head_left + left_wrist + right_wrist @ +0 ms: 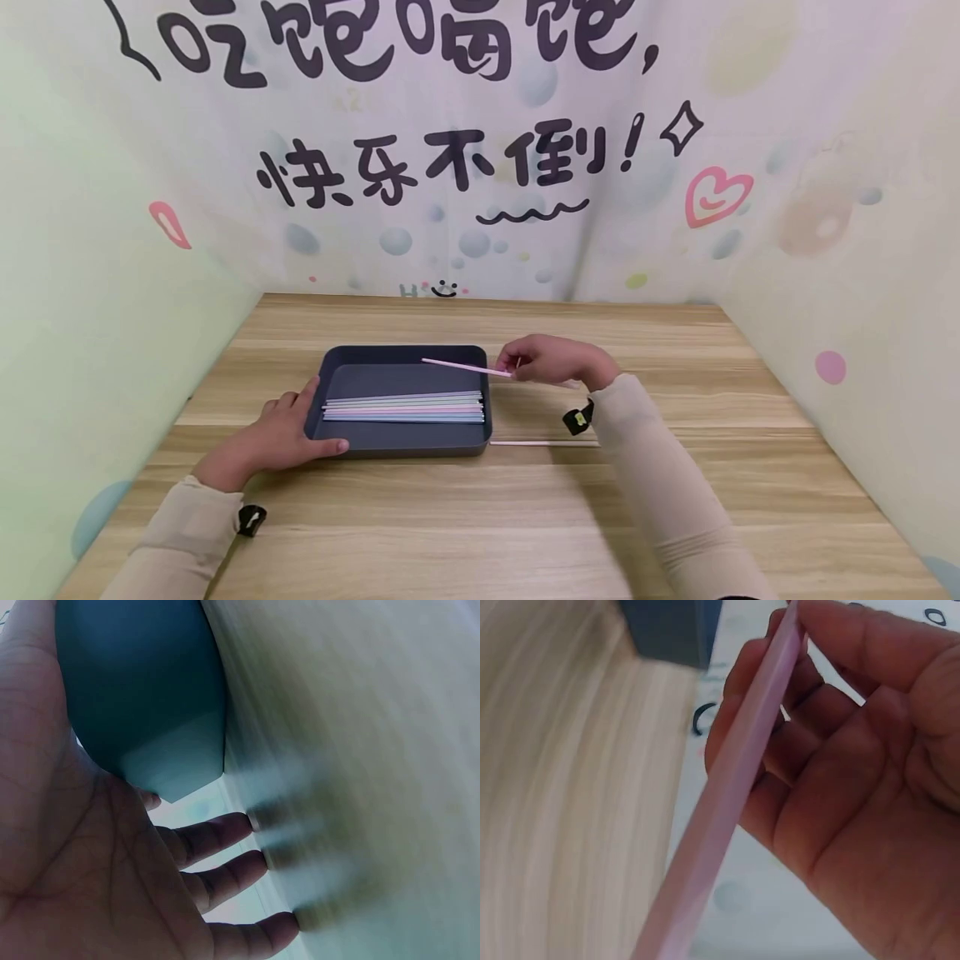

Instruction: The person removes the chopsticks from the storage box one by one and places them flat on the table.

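Note:
A dark blue-grey rectangular tray sits on the wooden table, with a row of pastel chopsticks lying lengthwise inside. My left hand rests against the tray's left end, thumb along the front rim; in the left wrist view the other fingers stretch out beside the tray wall. Over the tray's right end, my right hand pinches a pink chopstick between thumb and fingertips. One end of it reaches over the tray. Another pale chopstick lies on the table, partly hidden by the right forearm.
The wooden table runs back to a white printed cloth with black lettering. Pale walls stand at left and right. Each sleeve has a black wrist strap piece beside it.

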`<state>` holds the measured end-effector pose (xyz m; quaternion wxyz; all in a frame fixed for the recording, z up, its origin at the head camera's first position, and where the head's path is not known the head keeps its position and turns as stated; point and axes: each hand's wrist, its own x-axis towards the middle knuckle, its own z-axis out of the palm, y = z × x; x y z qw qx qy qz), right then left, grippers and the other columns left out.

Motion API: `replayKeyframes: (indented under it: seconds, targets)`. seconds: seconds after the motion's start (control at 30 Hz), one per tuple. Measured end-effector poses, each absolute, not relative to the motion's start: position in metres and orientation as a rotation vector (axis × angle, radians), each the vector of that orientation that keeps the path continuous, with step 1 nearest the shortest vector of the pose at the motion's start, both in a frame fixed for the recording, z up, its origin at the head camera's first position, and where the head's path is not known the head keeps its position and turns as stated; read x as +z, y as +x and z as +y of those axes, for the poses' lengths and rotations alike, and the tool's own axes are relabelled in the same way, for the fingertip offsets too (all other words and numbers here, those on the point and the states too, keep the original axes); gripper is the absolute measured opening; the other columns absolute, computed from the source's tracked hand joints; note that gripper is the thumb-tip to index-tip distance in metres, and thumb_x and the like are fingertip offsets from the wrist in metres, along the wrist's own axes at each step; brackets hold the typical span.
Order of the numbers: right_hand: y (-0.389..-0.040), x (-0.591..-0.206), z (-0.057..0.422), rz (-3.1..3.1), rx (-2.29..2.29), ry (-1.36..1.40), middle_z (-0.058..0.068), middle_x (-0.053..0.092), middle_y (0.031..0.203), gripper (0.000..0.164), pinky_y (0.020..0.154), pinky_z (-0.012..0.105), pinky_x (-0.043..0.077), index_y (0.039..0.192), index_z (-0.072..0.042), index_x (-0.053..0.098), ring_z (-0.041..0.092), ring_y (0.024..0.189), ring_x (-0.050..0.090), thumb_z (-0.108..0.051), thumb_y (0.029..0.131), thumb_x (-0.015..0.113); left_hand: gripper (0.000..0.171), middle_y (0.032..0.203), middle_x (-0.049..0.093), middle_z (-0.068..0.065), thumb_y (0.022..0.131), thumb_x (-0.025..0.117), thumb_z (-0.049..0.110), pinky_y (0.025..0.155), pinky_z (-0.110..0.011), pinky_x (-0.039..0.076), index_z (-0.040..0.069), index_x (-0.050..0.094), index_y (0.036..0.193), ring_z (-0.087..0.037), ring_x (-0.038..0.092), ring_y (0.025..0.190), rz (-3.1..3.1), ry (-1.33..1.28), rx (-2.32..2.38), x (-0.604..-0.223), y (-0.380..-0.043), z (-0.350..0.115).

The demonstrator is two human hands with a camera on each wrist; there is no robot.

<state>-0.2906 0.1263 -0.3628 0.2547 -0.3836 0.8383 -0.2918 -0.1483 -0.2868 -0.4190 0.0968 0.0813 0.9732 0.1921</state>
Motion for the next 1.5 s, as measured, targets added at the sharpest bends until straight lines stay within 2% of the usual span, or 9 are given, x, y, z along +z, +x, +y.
replayKeyframes:
  seconds: [0.17,0.53,0.97,1.5]
  targets:
    - [-0.292,-0.37,0.151,2.258,-0.751,-0.98,0.001,0.057,0.087,0.013,0.073,0.032,0.043,0.106,-0.002,0.065,0.017,0.081,0.051,-0.001,0.097,0.057,0.123,0.137,0.029,-0.047,0.08,0.069,0.067,0.092,-0.069,0.037,-0.009,0.006,0.154,-0.067,0.028,0.124,2.889,0.241,0.566,-0.419,-0.148,-0.287]
    - [-0.288,-0.383,0.197,2.202,-0.771,-0.921,0.001,0.054,0.085,0.013,0.072,0.03,0.04,0.105,0.002,0.063,0.017,0.08,0.048,0.002,0.094,0.057,0.123,0.136,0.032,-0.047,0.08,0.069,0.068,0.092,-0.068,0.038,-0.009,0.007,0.154,-0.066,0.03,0.123,2.904,0.239,0.558,-0.42,-0.148,-0.286]
    - [-0.278,-0.402,0.237,2.189,-0.791,-0.861,0.0,0.055,0.086,0.011,0.071,0.028,0.041,0.102,-0.004,0.065,0.016,0.079,0.048,0.001,0.094,0.059,0.122,0.136,0.031,-0.047,0.08,0.07,0.066,0.092,-0.068,0.038,-0.009,0.007,0.153,-0.066,0.03,0.122,2.896,0.24,0.568,-0.419,-0.149,-0.285]
    - [-0.268,-0.42,0.236,2.18,-0.85,-0.89,0.0,0.058,0.086,0.013,0.07,0.026,0.043,0.104,-0.008,0.067,0.015,0.078,0.051,-0.001,0.095,0.061,0.121,0.137,0.03,-0.047,0.081,0.069,0.067,0.092,-0.069,0.038,-0.009,0.007,0.153,-0.067,0.029,0.123,2.897,0.233,0.557,-0.421,-0.148,-0.285]
